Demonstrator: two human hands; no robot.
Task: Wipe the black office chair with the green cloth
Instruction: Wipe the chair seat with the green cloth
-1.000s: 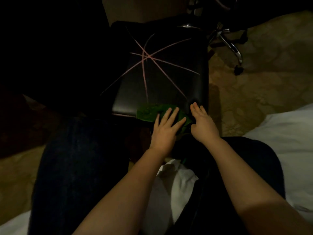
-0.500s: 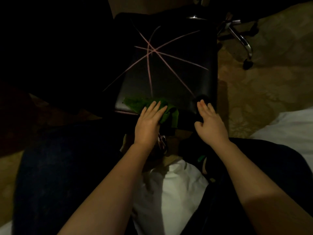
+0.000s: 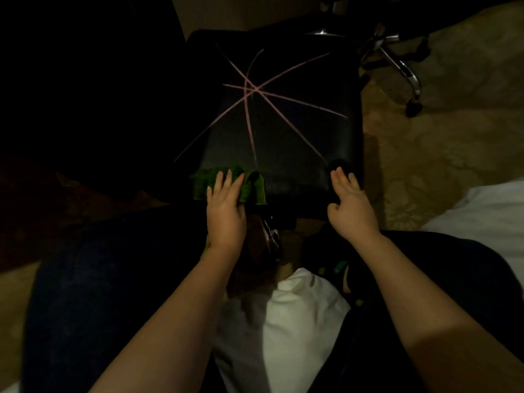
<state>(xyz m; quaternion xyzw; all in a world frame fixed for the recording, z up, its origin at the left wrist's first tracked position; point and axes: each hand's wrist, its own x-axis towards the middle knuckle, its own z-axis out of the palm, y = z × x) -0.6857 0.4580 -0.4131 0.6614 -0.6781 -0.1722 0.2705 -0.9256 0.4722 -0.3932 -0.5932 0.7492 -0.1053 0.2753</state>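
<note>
While left hand (image 3: 225, 207) presses crumpled green cloth (image 3: 202, 184) flat-fingered onto glossy black padded chair (image 3: 283, 137) | right hand (image 3: 350, 205) slack, empty | advice: press evenly.

Left hand (image 3: 225, 211) and right hand (image 3: 350, 205) are bare, as are both forearms (image 3: 175, 321) up to the frame edge. Trousers (image 3: 85, 265) are dark: the left leg (image 3: 119, 302) reads dark blue, the right leg (image 3: 467, 273) near black in dim light.

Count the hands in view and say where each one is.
2. The left hand lies flat on the green cloth at the near left edge of the black office chair. The right hand lies with straight fingers at its near right corner. None seems hidden.
</note>
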